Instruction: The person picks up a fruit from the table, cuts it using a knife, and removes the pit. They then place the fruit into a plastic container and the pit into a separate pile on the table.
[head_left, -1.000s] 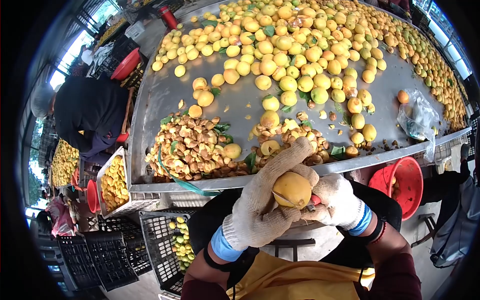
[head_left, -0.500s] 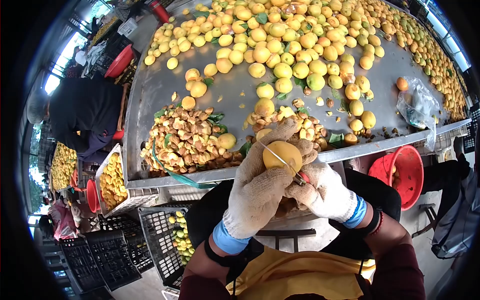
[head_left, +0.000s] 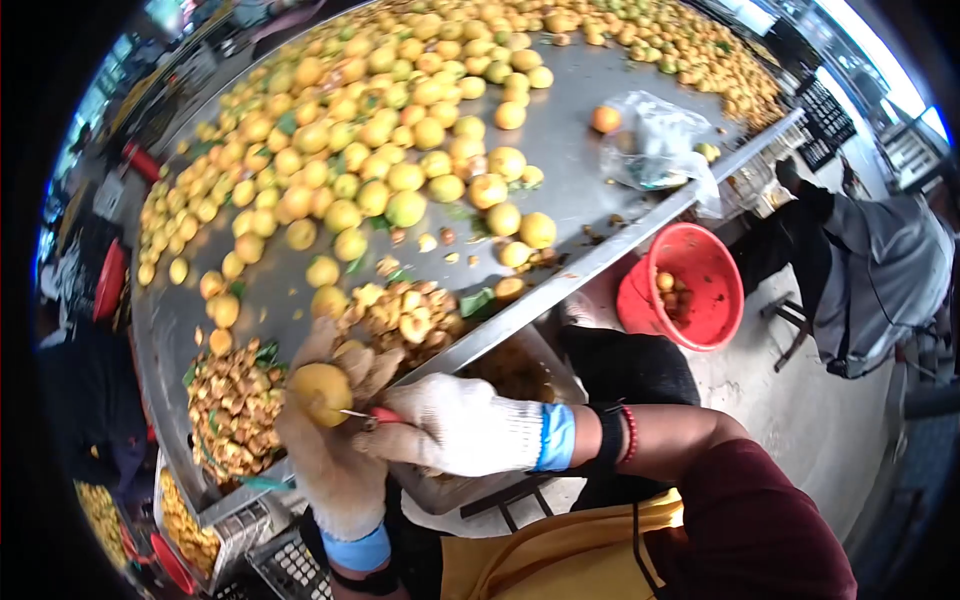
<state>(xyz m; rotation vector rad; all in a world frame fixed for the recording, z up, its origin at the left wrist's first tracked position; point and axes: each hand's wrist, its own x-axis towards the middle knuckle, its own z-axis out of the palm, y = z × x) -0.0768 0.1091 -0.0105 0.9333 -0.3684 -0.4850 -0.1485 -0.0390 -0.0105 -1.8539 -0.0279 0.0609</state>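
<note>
My left hand (head_left: 325,455) is wrapped tight round a yellow fruit (head_left: 318,390), held just over the near edge of the steel table (head_left: 560,195). My right hand (head_left: 460,432) pinches a small red-handled knife (head_left: 376,414). Its blade now enters the fruit's side, where half a second ago it lay across the top. I judge the cut has travelled round, though the fruit looks whole. Just beside it lies a heap of pits (head_left: 232,410). Beyond that is loose fruit (head_left: 400,180), and off to my right, a red basin (head_left: 705,268).

The table (head_left: 590,170) is dull brushed metal, the gloves on both hands (head_left: 455,432) are rough knitted cloth, and the red basket (head_left: 690,290) is glossy plastic.
</note>
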